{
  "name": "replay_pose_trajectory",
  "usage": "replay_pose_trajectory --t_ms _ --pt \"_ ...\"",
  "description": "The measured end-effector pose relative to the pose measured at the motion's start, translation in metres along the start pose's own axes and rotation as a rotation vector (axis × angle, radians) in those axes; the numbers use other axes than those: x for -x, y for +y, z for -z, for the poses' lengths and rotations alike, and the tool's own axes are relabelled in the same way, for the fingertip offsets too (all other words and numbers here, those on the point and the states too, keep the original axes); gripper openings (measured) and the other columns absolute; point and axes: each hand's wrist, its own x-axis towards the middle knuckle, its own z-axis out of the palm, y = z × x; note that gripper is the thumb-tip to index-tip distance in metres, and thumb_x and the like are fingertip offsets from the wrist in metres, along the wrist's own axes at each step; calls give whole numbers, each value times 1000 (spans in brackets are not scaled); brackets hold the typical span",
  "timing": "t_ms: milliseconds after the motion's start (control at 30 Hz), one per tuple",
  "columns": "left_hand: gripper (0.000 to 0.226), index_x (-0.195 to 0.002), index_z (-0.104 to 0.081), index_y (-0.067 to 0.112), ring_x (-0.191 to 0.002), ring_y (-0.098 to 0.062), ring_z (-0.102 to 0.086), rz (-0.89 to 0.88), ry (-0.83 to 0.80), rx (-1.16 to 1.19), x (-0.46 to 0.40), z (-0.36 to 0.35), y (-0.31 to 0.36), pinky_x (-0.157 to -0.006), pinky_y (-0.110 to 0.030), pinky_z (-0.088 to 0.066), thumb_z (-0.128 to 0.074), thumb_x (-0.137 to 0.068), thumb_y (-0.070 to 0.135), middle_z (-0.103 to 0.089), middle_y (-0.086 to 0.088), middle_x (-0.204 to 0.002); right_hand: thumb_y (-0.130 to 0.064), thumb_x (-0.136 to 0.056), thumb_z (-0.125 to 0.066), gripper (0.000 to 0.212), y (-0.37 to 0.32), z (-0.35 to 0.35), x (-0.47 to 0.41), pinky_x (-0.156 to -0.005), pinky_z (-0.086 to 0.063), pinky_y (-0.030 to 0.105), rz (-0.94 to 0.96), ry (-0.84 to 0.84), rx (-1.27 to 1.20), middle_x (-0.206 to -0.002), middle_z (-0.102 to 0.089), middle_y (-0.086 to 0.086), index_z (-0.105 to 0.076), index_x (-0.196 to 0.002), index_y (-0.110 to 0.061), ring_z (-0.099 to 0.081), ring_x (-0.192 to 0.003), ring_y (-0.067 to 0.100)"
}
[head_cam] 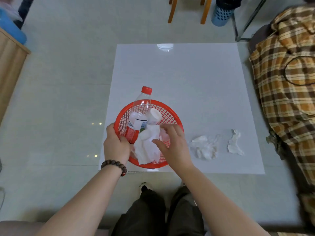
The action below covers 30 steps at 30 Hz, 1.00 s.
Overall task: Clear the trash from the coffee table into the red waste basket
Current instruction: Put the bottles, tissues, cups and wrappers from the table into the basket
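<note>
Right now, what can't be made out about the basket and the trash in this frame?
Head view only:
- Red waste basket: its bottom is hidden under tissue and bottles.
- Left hand: its grip on the rim is clear; fingertips hidden inside.
- Right hand: unclear whether it touches the tissue.
- Crumpled tissues on the table: number of pieces unclear.

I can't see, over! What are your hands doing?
Left hand grips red basket rim. Right hand open over tissue inside. Two crumpled tissues left on table.

A blue bin (221, 12) stands beside wooden chair legs (172, 11).
</note>
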Motion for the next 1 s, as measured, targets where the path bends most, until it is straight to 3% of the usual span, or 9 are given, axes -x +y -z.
replay_pose_trajectory --t_ms 100,200,300,433,500,633,733,867,1000 --pt "40 -126 -45 20 -80 -16 -51 0 36 13 6 -5 -6 -58 -17 -36 -41 -90 5 -57 4 -99 -37 -82 -68 55 36 23 13 -95 -35 17 -37 151 -10 -132 -41 -7 -42 -129 -29 -40 -122 8" --pt "41 -126 -45 20 -88 -23 -56 18 73 25 11 -17 -13 -73 -29 -41 -42 -88 3 -61 -3 -105 -44 -82 -66 63 93 41 21 -106 -29 23 -137 244 62 -142 -34 -2 -36 -136 -30 -30 -133 13" --pt "43 -126 -45 19 -98 -32 -57 61 91 8 17 -32 -19 -80 -33 -42 -43 -87 2 -61 -10 -112 -51 -79 -65 76 154 45 24 -111 -28 44 -291 92 235 -153 -21 4 -25 -142 -34 -22 -138 24" --pt "46 -126 -45 20 -89 -27 -53 84 97 -26 28 -45 -29 -79 -35 -40 -43 -84 1 -59 -5 -106 -57 -78 -63 92 225 35 25 -116 -15 44 -422 -252 464 -159 8 0 -1 -145 -45 -1 -145 27" --pt "47 -126 -45 20 -86 -23 -50 99 101 -35 35 -50 -32 -76 -34 -39 -43 -84 1 -56 -1 -103 -53 -81 -63 90 249 26 23 -116 -14 44 -453 -361 521 -158 14 -2 1 -144 -47 3 -145 27" --pt "47 -127 -46 20 -85 -21 -50 122 118 -30 44 -58 -31 -72 -31 -38 -43 -84 1 -56 1 -102 -30 -85 -58 67 270 18 14 -109 -26 43 -519 -413 570 -156 -14 2 -24 -142 -38 -11 -142 28" --pt "47 -126 -47 20 -83 -20 -50 118 130 -27 46 -61 -26 -65 -23 -36 -45 -83 1 -56 2 -100 -12 -79 -54 49 270 23 6 -89 -40 39 -502 -333 543 -133 -45 5 -49 -125 -26 -38 -119 30" --pt "46 -125 -48 19 -85 -20 -51 103 148 -20 50 -61 -15 -69 -28 -38 -44 -83 1 -56 2 -101 -3 -77 -52 41 248 46 -3 -72 -43 33 -467 -212 344 -114 -57 9 -57 -115 -17 -49 -105 31" --pt "46 -124 -47 20 -85 -21 -52 79 137 -20 53 -60 -3 -70 -30 -39 -44 -83 0 -57 2 -99 -1 -77 -55 38 189 84 -8 -73 -43 32 -322 -13 133 -105 -59 3 -60 -112 -16 -54 -98 29"
